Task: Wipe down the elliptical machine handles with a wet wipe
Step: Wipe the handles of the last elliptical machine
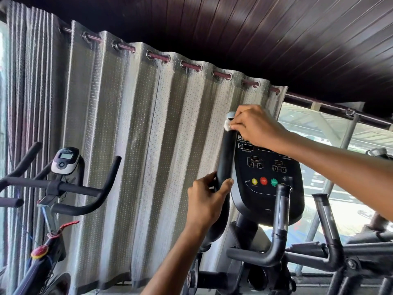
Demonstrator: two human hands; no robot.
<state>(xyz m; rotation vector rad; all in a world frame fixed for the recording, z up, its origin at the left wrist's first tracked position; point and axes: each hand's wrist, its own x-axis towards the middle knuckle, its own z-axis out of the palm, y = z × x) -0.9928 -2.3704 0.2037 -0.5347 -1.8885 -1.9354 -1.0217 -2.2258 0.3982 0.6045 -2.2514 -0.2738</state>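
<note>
Grey curtain [127, 128] behind; exercise bike [57, 186] left; dark ceiling [255, 28].

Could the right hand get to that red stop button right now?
Probably yes. The right hand pinches the wet wipe at the top of the long handle, right by the console. The red stop button faces the person with nothing covering it; the left hand grips the handle lower down.

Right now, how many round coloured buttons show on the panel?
3, in a row low on the panel: yellow button left, red button middle, green button right. The grip beside them may hide another.
</note>
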